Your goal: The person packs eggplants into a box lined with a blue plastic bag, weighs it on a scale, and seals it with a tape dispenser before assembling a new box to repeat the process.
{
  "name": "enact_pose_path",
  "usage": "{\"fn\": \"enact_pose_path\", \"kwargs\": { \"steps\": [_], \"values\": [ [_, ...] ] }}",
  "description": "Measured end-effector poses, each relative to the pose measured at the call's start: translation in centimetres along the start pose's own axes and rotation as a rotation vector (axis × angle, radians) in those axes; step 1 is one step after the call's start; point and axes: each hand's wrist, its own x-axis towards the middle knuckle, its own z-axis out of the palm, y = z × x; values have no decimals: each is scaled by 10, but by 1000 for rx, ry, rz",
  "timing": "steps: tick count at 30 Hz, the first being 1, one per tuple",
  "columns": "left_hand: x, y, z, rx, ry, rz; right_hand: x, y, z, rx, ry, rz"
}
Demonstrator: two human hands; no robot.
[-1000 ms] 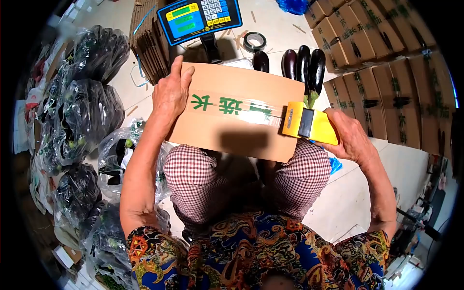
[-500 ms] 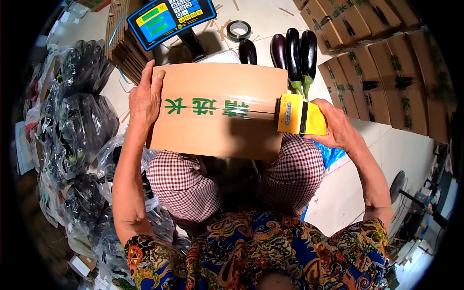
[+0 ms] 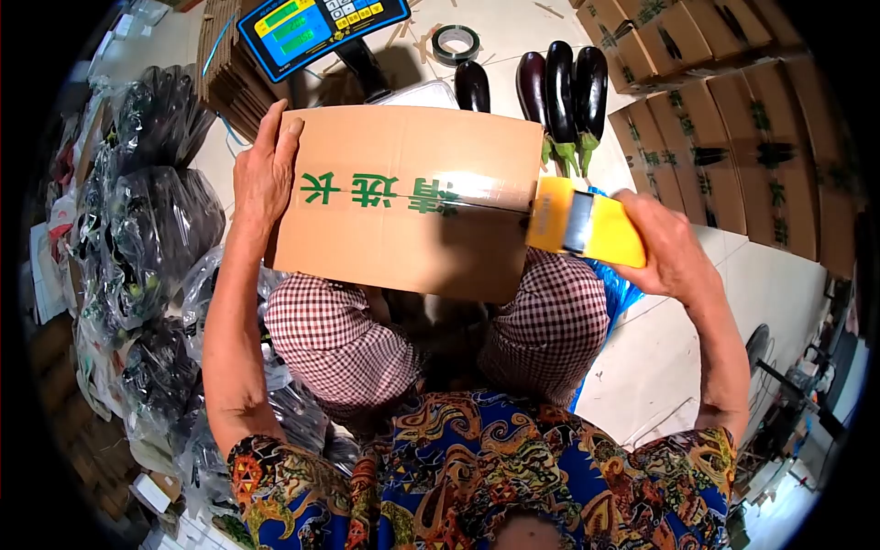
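Observation:
A cardboard box (image 3: 367,243) with green printed characters lies over my knees, a strip of clear tape shining along its middle seam. My left hand (image 3: 265,171) grips the box's left end, thumb on the top face and fingers at the far corner. In my right hand (image 3: 674,246) is a yellow tape dispenser (image 3: 610,229), held by its rear part, with its front right at the box's right end. Beyond the box lie several dark eggplants (image 3: 559,92) with green stems.
A digital scale display (image 3: 312,32) stands at the far left, beside stacked flat cardboard (image 3: 220,87). A tape roll (image 3: 456,44) lies on the floor. Bagged eggplants (image 3: 147,247) fill the left side. Packed cartons (image 3: 761,156) are lined up at the right, and blue plastic (image 3: 623,293) lies near my right knee.
The tape dispenser has moved a little right and tilted, with my right hand around it. The box and my left hand have shifted slightly left in view.

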Motion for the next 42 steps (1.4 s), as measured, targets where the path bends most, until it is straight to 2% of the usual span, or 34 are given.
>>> {"fn": "enact_pose_path", "kwargs": {
  "steps": [3, 5, 11, 14, 18, 21, 26, 30, 33, 35, 37, 39, 41, 42],
  "values": [
    [4, -15, 4, 190, 33, 250, -23, 4, -10, -92, -50, 62],
    [3, -10, 4, 103, 18, 181, -30, 0, -8, -120, -54, 114],
    [4, -2, 0, -71, 2, -40, -53, 22, 3, -124, 8, 69],
    [6, -6, 4, -55, 32, 61, -78, 41, 15, -137, 21, 104],
    [6, -6, 3, -71, 26, 46, -99, 70, 45, -80, 40, 126],
    [8, -15, 8, 1, 66, 170, -111, 82, 59, -40, 30, 150],
    [6, -6, 3, -59, 25, 65, -122, 90, 61, -18, -4, 221],
    [3, 3, 3, -99, 20, -25, -83, 56, 60, -257, -159, 228],
    [5, -15, 7, 153, 41, 266, -12, 19, 60, -367, -386, 336],
    [3, -10, 7, 134, 37, 196, 35, 10, 94, -490, -253, 130],
    [1, -1, 5, 67, 37, 60, 76, -7, 109, -746, -412, -105],
    [1, 3, 0, -77, 48, -85, 93, 11, 114, -631, -454, 71],
    [2, 2, 1, -102, 28, -105, 78, 55, 144, -383, -381, 272],
    [4, -1, 2, -111, 34, -96, 77, 62, 137, -262, -540, 474]
  ]
}}
